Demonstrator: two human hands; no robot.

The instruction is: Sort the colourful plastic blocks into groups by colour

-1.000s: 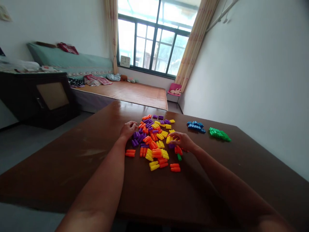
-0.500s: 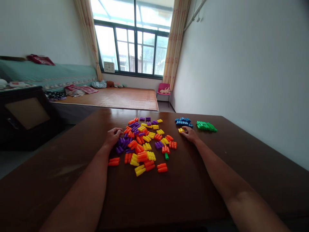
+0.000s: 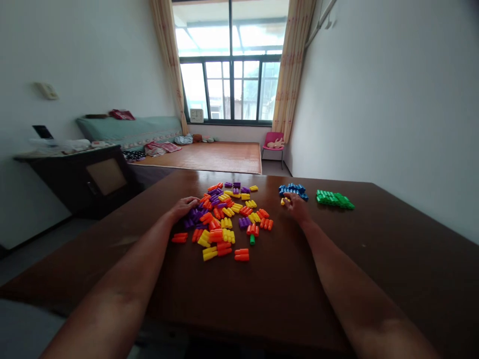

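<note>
My right hand (image 3: 297,205) is at the right of the pile, its fingertips closed round a small yellow plastic building block (image 3: 285,201) low over the table, just in front of the blue blocks (image 3: 293,190). At the pile's left edge my left hand (image 3: 185,205) rests with fingers loosely stretched out beside the purple blocks (image 3: 194,217); I see nothing held in it. The mixed pile also has orange blocks (image 3: 241,255) and yellow blocks (image 3: 210,253), with one green piece (image 3: 252,239) joined to an orange block. Green blocks (image 3: 335,199) lie together in rows farther right.
The dark brown table (image 3: 292,294) carries everything. Behind it stands a bed with a woven mat (image 3: 220,157), with a pink chair (image 3: 274,142) at its right. A dark cabinet (image 3: 101,174) is at the left, and a white wall (image 3: 392,99) runs along the right.
The camera view has shifted left and tilted up slightly. My left hand's fingers have stretched closer to the purple blocks. My right hand stays at the yellow block near the blue ones.
</note>
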